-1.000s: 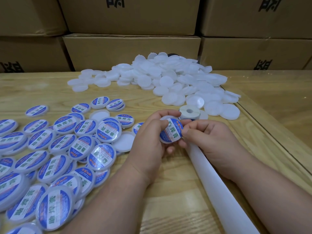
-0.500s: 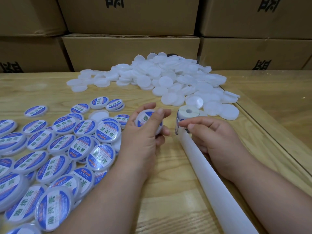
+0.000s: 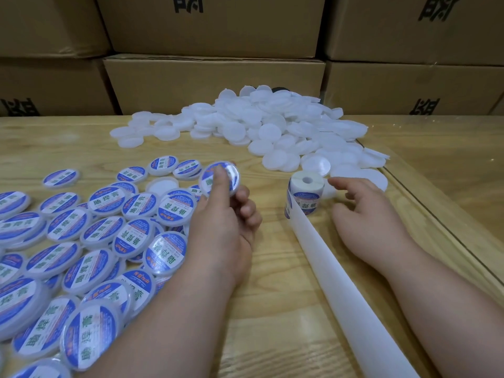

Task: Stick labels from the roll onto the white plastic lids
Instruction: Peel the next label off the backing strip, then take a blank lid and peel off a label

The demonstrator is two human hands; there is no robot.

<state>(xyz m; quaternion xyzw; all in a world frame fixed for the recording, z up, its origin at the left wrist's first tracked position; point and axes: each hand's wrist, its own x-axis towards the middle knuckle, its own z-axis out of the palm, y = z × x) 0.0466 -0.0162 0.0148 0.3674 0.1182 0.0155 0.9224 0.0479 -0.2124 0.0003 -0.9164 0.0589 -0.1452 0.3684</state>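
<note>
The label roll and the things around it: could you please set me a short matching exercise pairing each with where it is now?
Things:
1. label roll
2. pile of plain white lids
3. labelled lid in the left hand
4. cardboard boxes

Places:
A. stacked behind the table
B. raised above the spread of finished lids
C. standing on end by the right hand
D. heaped at the far side of the table

Pairs: 1-C, 2-D, 3-B, 4-A

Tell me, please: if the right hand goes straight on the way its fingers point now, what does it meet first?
Most likely the label roll. The right hand holds nothing, and its fingertips point left toward the roll's top, apart from it. Depth is unclear, so they might pass just behind it.
</note>
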